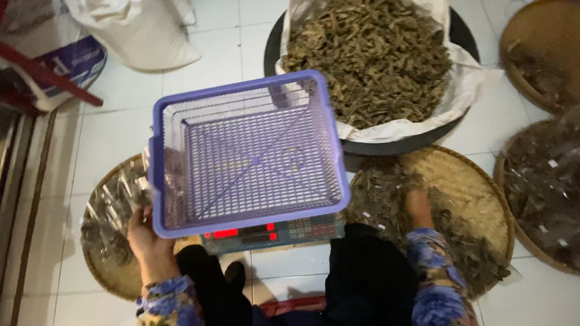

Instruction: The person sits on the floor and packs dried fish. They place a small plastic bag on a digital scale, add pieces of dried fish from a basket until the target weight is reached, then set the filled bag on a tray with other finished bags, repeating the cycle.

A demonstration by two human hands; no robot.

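Head view, looking straight down at a purple mesh basket [249, 154] sitting empty on a digital scale [272, 232] with red lit digits along its near edge. Left hand [145, 232] at the basket's near-left corner, thumb side against the rim — fingers hidden under the basket's edge, so cannot tell how far they are curled or whether they clasp anything. Beneath and to the left of the basket, a round woven tray [112, 274] heaped with clear packets [112, 211] of dried material. Right hand [418, 205] just right of the basket, pressed down into a pile of dried brown pieces [386, 193] on a second woven tray [477, 193] — fingers buried in the pile, grip not readable. Beyond the basket, a dark tub [399, 147] lined with white cloth and filled with more dried brown pieces. Far left of the basket, white sacks [139, 33] on the tiled floor [109, 139]. Blue flowered sleeves on both forearms.
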